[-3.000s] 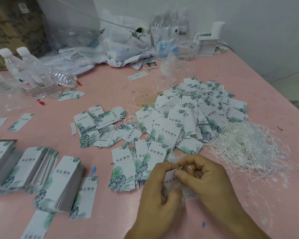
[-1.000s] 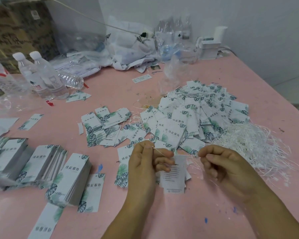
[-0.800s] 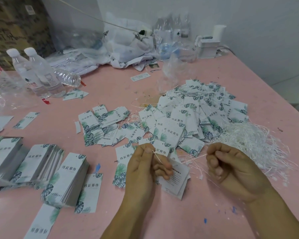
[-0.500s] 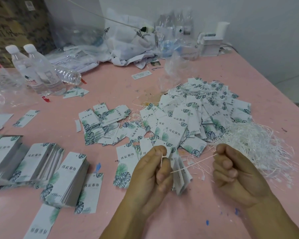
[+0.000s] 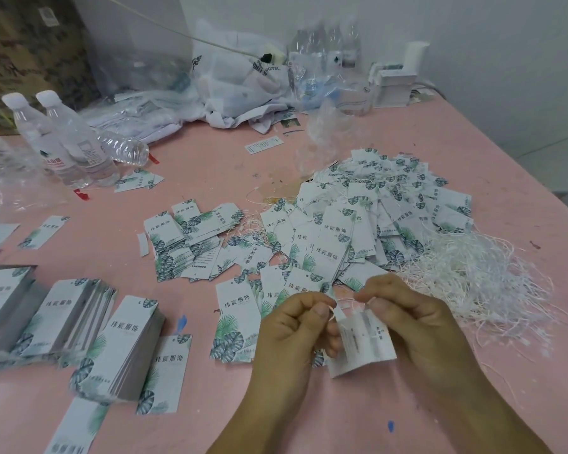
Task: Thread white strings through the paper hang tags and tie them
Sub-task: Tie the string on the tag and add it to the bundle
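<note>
Tag point(image 5: 361, 345) blurred, dangling from string point(image 5: 345, 301)

Both forearms reach in from the lower edge and converge near the middle, bare to the wrist. The left hand point(image 5: 300, 326) is seen from its back, fingers curled inward, thumb pressed against the forefinger in a pinch. The right hand point(image 5: 417, 319) sits just beside it, knuckles up, fingers curled, thumb and forefinger also pinched together. The two pinches nearly meet, fingertips close but apart.
</note>
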`<state>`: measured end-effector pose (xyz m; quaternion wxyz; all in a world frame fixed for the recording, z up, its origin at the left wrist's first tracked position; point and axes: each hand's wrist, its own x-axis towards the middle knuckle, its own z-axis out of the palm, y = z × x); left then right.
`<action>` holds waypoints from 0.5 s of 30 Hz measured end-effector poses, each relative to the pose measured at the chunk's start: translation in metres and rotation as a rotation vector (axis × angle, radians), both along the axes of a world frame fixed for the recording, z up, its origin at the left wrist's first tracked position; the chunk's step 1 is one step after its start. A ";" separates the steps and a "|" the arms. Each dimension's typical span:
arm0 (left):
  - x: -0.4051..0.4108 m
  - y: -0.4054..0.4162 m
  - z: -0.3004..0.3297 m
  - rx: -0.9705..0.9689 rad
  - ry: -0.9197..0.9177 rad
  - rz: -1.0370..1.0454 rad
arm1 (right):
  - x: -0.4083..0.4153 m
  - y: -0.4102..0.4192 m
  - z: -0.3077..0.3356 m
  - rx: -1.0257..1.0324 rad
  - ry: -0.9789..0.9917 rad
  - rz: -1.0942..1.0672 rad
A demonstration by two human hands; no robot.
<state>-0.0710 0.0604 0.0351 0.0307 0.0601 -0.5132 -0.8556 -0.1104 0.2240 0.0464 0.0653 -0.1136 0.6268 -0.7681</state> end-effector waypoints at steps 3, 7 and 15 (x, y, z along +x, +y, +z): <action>0.001 0.002 -0.001 -0.007 0.037 -0.011 | 0.008 -0.005 -0.001 0.199 0.161 -0.013; 0.003 0.003 0.000 -0.072 0.067 -0.012 | 0.010 -0.012 -0.007 0.168 0.134 -0.068; 0.005 0.008 -0.001 -0.215 0.024 0.074 | 0.019 -0.023 -0.014 0.261 0.157 -0.197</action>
